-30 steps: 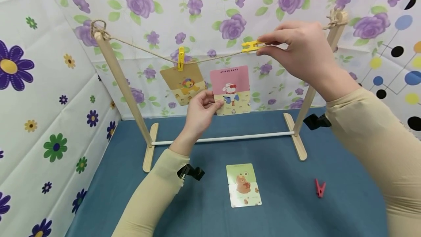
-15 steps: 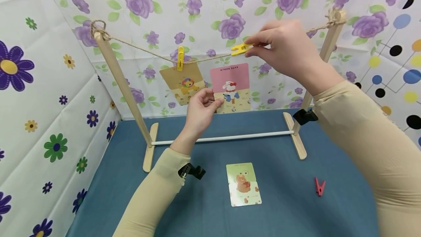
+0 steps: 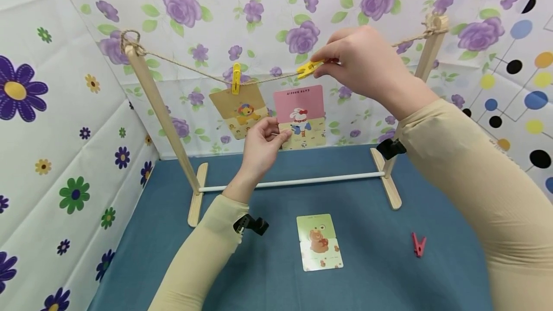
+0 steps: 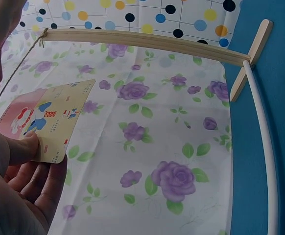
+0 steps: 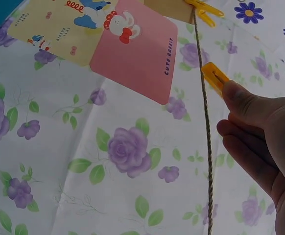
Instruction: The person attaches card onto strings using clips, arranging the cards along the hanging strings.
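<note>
My left hand (image 3: 262,145) pinches a pink and cream rabbit card (image 3: 301,104) by its lower left edge, with the card's top just below the twine (image 3: 272,79). Above it, my right hand (image 3: 360,64) holds a yellow clothespin (image 3: 308,69) between thumb and fingers. In the right wrist view this clothespin (image 5: 214,77) has its tip at the twine, apart from the pink card (image 5: 137,54). To the left, a brown lion card (image 3: 242,109) hangs from the twine under another yellow clothespin (image 3: 235,78).
A wooden frame with a left post (image 3: 162,119), a right post (image 3: 425,61) and a white rod (image 3: 302,182) carries the twine. On the blue cloth (image 3: 259,272) lie a green bear card (image 3: 319,242) and a red clothespin (image 3: 418,245). Patterned cloths stand behind and beside.
My right hand has moved left along the twine with the yellow clothespin, closer over the rabbit card, and the clothespin has tilted. The left hand and its card have stayed nearly still.
</note>
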Available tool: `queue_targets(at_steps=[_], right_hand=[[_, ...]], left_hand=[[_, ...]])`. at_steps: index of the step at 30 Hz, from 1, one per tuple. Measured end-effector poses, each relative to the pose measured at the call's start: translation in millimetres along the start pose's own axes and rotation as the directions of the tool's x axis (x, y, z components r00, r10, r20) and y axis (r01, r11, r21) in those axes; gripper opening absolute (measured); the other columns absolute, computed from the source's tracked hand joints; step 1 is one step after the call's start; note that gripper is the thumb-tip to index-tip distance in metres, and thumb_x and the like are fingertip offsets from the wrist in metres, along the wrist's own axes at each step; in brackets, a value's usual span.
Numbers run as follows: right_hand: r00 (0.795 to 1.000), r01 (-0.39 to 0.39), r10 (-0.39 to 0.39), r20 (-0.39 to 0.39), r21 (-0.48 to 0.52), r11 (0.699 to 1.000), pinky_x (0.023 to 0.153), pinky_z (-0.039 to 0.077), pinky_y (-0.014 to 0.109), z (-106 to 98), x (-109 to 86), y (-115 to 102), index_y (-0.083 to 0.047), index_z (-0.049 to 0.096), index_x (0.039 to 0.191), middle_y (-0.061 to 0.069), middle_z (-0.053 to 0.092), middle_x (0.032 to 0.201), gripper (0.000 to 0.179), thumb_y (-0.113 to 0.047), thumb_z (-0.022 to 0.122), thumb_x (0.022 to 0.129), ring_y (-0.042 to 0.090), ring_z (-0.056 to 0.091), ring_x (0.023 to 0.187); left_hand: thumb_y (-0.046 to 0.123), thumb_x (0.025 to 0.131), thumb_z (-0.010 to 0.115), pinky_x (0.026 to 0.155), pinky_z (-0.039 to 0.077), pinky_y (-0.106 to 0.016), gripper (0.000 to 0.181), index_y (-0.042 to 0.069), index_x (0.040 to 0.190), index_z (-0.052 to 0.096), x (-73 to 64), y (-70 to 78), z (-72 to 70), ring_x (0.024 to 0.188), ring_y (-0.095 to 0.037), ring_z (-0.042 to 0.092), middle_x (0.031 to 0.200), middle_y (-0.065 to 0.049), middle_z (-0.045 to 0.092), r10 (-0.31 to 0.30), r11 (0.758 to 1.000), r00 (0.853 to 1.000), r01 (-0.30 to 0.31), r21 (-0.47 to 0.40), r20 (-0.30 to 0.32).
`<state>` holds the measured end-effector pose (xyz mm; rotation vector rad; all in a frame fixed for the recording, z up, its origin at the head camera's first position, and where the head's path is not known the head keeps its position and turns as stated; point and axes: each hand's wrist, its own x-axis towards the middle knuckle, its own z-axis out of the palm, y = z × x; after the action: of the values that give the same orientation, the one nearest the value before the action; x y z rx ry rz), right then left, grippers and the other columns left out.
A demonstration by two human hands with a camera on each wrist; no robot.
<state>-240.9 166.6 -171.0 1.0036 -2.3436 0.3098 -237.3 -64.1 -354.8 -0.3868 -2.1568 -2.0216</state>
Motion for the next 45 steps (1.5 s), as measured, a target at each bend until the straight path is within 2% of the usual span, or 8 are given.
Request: queue_targets(at_steps=[6, 13, 27, 35, 39, 45], right_hand=[[1.000, -0.008, 0.008, 0.005, 0.009, 1.000, 0.070, 0.057, 0.041, 1.0, 4.7, -1.1, 0.000, 0.082, 0.115, 0.015, 0.078, 0.101, 0.022, -0.011, 0.083, 0.096, 0.028, 0.072, 0.081], [0.997, -0.046, 0.046, 0.061, 0.000, 0.999, 0.074, 0.060, 0.044, -0.6, 10.3, -2.3, 0.001, 0.082, 0.116, 0.017, 0.077, 0.103, 0.024, -0.014, 0.082, 0.097, 0.030, 0.072, 0.085], [0.991, -0.074, 0.073, 0.115, 0.004, 0.997, 0.072, 0.060, 0.043, 0.6, 7.1, -2.4, 0.000, 0.082, 0.116, 0.017, 0.077, 0.104, 0.021, -0.011, 0.080, 0.098, 0.029, 0.072, 0.086], [0.990, -0.071, 0.069, 0.123, 0.015, 0.997, 0.076, 0.061, 0.043, 5.5, 7.5, 0.3, 0.002, 0.081, 0.115, 0.018, 0.077, 0.104, 0.018, -0.005, 0.079, 0.098, 0.031, 0.074, 0.091], [0.986, -0.096, 0.091, 0.143, 0.026, 0.995, 0.079, 0.062, 0.043, 7.9, 6.6, 1.3, 0.003, 0.081, 0.115, 0.018, 0.077, 0.105, 0.018, -0.004, 0.078, 0.098, 0.031, 0.074, 0.093], [0.979, -0.117, 0.112, 0.170, 0.022, 0.993, 0.081, 0.062, 0.043, 8.9, 5.5, 0.9, 0.002, 0.081, 0.116, 0.018, 0.077, 0.108, 0.019, -0.006, 0.079, 0.099, 0.030, 0.074, 0.096]], left_hand=[[0.007, 0.102, 0.075, 0.081, 0.059, -0.030, 0.022, 0.001, 0.122, 0.068, 0.0, -0.6, 1.5, 0.093, -0.020, 0.075, 0.098, -0.010, 0.074, -0.002, 1.000, 1.000, 0.002, -0.007, 0.005], [0.007, 0.101, 0.076, 0.081, 0.059, -0.030, 0.022, 0.001, 0.120, 0.067, 1.2, 0.9, 1.9, 0.093, -0.021, 0.075, 0.098, -0.009, 0.072, -0.005, 1.000, 1.000, 0.005, 0.010, -0.011], [0.010, 0.101, 0.077, 0.078, 0.057, -0.029, 0.023, 0.002, 0.121, 0.068, 1.3, -0.5, -0.8, 0.094, -0.022, 0.075, 0.098, -0.009, 0.072, 0.014, 0.999, 0.999, -0.013, 0.038, -0.039], [0.006, 0.102, 0.074, 0.081, 0.059, -0.036, 0.021, 0.000, 0.121, 0.067, 1.1, -2.7, -2.3, 0.093, -0.023, 0.074, 0.097, -0.011, 0.071, 0.025, 0.999, 0.999, -0.024, 0.031, -0.037], [0.007, 0.102, 0.075, 0.077, 0.057, -0.029, 0.020, 0.000, 0.120, 0.068, 1.5, -3.8, -2.8, 0.089, -0.021, 0.072, 0.096, -0.010, 0.071, 0.047, 0.998, 0.998, -0.045, 0.054, -0.041], [0.008, 0.102, 0.075, 0.071, 0.054, -0.027, 0.020, 0.001, 0.119, 0.069, 2.4, -3.9, -3.2, 0.086, -0.021, 0.070, 0.097, -0.010, 0.072, 0.089, 0.992, 0.995, -0.084, 0.094, -0.053]])
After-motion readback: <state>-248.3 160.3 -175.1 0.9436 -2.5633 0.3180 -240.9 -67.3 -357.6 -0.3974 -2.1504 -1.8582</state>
